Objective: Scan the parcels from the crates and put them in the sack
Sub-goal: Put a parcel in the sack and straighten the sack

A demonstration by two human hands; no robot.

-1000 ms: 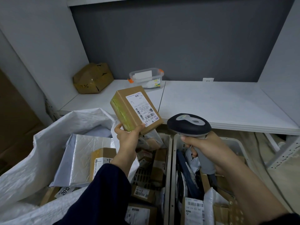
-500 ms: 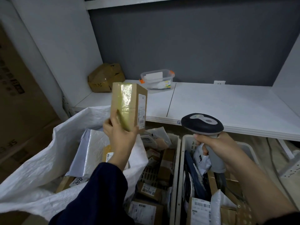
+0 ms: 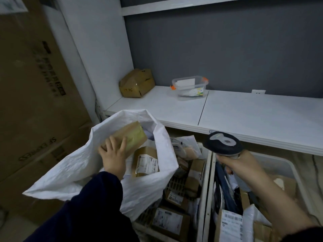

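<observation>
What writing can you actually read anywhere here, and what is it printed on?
"SF EXPRESS", seen upside down: big cardboard box on the left.
Other dark print higher on that box: too blurred.
Labels on the parcel in the sack and parcels in the crates: barcodes and small print, unreadable.
Scrawl on the shelf box: illegible.

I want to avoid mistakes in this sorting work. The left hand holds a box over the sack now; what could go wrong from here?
1. The sack mouth is soft and sagging; if the left hand lets go of the brown box too near the rim, it may slide out.
2. The box could land hard on the labelled parcel already inside.
3. The right hand keeps the scanner over the crates, where it may catch a stray label.
</observation>
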